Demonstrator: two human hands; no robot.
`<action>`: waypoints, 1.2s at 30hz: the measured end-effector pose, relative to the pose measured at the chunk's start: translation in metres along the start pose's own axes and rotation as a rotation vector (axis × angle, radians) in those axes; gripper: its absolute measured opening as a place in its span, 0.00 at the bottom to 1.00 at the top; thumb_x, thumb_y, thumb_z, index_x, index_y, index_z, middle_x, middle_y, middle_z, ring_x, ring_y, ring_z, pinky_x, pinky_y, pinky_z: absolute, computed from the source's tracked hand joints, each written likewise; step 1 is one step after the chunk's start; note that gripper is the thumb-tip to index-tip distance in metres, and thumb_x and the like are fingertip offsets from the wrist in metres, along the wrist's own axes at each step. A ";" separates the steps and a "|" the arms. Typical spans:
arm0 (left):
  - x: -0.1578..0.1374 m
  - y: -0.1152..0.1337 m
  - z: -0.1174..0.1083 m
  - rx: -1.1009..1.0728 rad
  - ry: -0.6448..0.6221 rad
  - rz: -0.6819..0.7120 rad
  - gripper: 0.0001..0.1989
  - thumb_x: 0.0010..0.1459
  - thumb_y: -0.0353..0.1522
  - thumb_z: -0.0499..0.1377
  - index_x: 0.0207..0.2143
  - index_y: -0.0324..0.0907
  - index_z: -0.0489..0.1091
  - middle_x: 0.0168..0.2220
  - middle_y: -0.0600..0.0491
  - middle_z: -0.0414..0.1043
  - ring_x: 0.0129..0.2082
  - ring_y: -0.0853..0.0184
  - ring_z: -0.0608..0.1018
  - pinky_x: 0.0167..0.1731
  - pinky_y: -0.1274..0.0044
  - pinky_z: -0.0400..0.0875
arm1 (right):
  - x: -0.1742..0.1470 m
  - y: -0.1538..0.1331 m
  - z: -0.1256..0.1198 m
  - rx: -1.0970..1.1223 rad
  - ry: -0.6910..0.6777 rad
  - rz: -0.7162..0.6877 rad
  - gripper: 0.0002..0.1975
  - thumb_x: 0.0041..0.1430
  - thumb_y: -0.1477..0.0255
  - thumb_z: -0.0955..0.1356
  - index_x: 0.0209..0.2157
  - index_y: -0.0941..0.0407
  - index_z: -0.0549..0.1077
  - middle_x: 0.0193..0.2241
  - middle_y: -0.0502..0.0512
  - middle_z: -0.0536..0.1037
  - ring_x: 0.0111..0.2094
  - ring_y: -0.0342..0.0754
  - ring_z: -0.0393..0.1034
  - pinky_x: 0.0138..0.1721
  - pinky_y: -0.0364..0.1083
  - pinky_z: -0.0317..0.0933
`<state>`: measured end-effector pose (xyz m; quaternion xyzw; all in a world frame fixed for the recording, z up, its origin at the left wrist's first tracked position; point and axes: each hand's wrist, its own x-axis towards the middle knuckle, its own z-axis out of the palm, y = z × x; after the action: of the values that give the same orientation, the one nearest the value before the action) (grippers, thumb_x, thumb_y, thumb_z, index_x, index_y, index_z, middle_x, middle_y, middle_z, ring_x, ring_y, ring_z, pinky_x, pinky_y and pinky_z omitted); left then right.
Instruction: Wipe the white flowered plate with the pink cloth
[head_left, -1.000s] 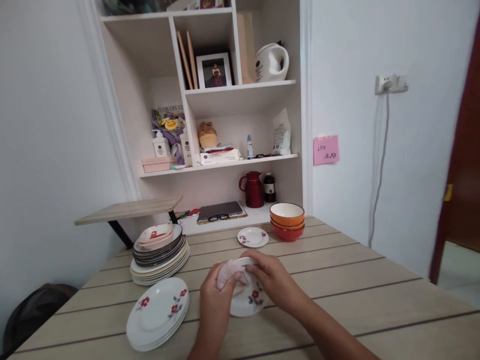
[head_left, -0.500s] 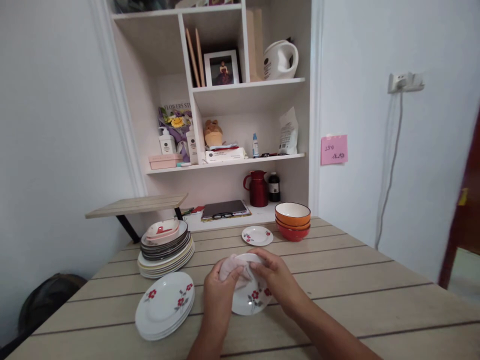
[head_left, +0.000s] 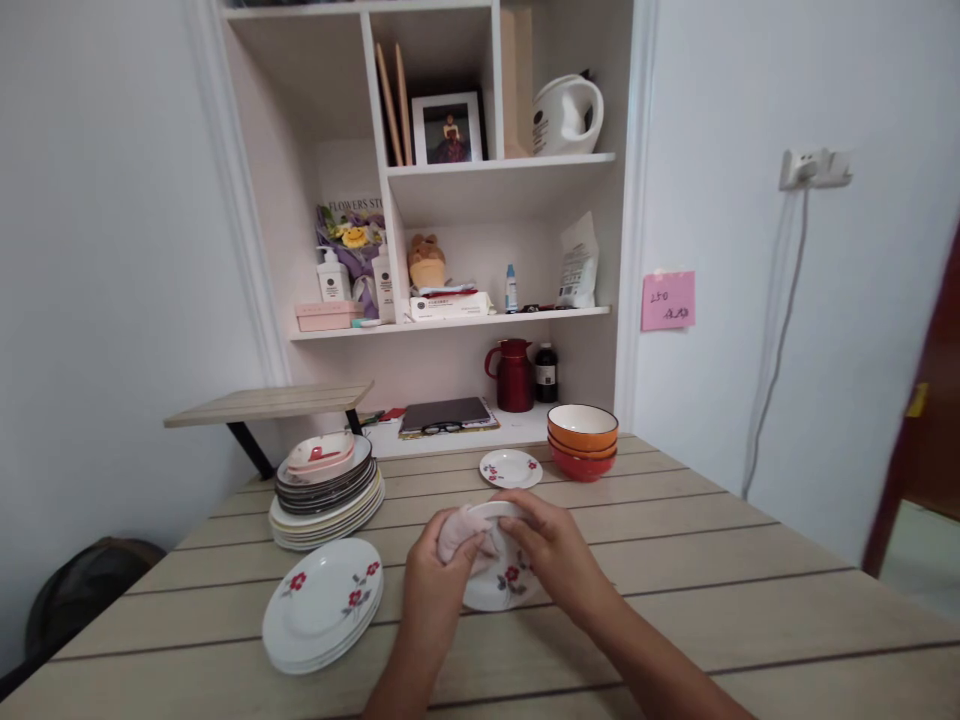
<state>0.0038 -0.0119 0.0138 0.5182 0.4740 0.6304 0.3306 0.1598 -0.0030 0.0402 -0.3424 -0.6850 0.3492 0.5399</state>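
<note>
Between my hands a white plate (head_left: 491,590) with red flowers is tilted up above the table. My left hand (head_left: 444,565) is closed on a pale pink cloth (head_left: 459,532), which is pressed against the plate's left rim. On the far right rim, my right hand (head_left: 551,545) grips the plate, thumb on its face. Left of my hands lies a short stack of matching flowered plates (head_left: 319,605). One smaller flowered plate (head_left: 511,468) rests flat beyond my hands. The fingers behind the plate are hidden.
A taller stack of plates (head_left: 326,515) topped by small dishes stands at the left, near a raised wooden shelf (head_left: 270,402). Stacked orange and red bowls (head_left: 582,440) sit at the back right. Behind are a laptop (head_left: 445,414) and a red jug (head_left: 514,375).
The plate and both hands have risen slightly in view, with the plate's lower edge lifted. The camera view has shifted a little. The grip on cloth and plate stays the same.
</note>
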 end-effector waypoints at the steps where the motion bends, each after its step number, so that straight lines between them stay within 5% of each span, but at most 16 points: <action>1: 0.000 0.000 0.000 -0.025 -0.010 -0.022 0.15 0.44 0.36 0.66 0.36 0.39 0.76 0.29 0.52 0.78 0.28 0.65 0.77 0.29 0.77 0.74 | 0.000 0.000 0.001 0.038 0.013 0.040 0.08 0.54 0.67 0.66 0.35 0.54 0.76 0.29 0.50 0.77 0.31 0.49 0.69 0.34 0.45 0.62; 9: 0.001 0.008 -0.002 -0.086 0.098 -0.096 0.17 0.39 0.33 0.68 0.35 0.38 0.77 0.27 0.52 0.79 0.27 0.65 0.78 0.27 0.78 0.73 | -0.004 0.010 0.020 0.307 0.094 0.216 0.12 0.50 0.65 0.69 0.37 0.56 0.75 0.28 0.50 0.76 0.26 0.46 0.67 0.26 0.42 0.60; 16: 0.004 -0.005 0.000 -0.065 0.088 -0.061 0.17 0.42 0.36 0.67 0.36 0.37 0.76 0.29 0.50 0.78 0.27 0.63 0.78 0.29 0.75 0.74 | -0.004 0.015 0.018 0.318 0.060 0.261 0.15 0.50 0.65 0.69 0.39 0.55 0.75 0.26 0.50 0.76 0.24 0.46 0.68 0.26 0.43 0.61; 19: 0.002 -0.008 0.001 0.044 0.081 0.057 0.15 0.45 0.33 0.65 0.38 0.39 0.76 0.34 0.49 0.78 0.33 0.61 0.79 0.36 0.72 0.74 | -0.001 0.013 0.011 0.280 0.053 0.238 0.14 0.49 0.65 0.70 0.38 0.56 0.75 0.26 0.50 0.76 0.25 0.46 0.68 0.26 0.43 0.61; 23: 0.000 -0.009 0.000 0.297 0.149 0.378 0.20 0.49 0.27 0.62 0.47 0.45 0.74 0.44 0.48 0.72 0.46 0.59 0.75 0.49 0.66 0.70 | 0.002 0.014 0.005 0.238 0.034 0.265 0.15 0.49 0.65 0.69 0.39 0.55 0.74 0.27 0.49 0.77 0.25 0.46 0.68 0.25 0.43 0.60; 27: -0.004 -0.009 -0.003 0.562 0.226 0.568 0.24 0.55 0.30 0.61 0.55 0.49 0.69 0.51 0.45 0.66 0.51 0.56 0.72 0.51 0.61 0.67 | 0.002 0.017 0.006 0.269 0.014 0.249 0.14 0.49 0.66 0.69 0.38 0.56 0.75 0.28 0.51 0.77 0.26 0.47 0.69 0.27 0.43 0.62; 36: -0.008 -0.005 -0.008 0.600 0.172 0.612 0.16 0.60 0.37 0.59 0.50 0.43 0.71 0.42 0.46 0.77 0.41 0.58 0.77 0.42 0.67 0.71 | -0.002 0.003 0.007 0.054 -0.013 0.061 0.09 0.54 0.70 0.67 0.36 0.55 0.77 0.30 0.50 0.77 0.31 0.47 0.68 0.34 0.44 0.61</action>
<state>-0.0027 -0.0197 0.0061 0.6535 0.4864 0.5747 -0.0776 0.1539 -0.0043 0.0358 -0.3463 -0.6680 0.3860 0.5337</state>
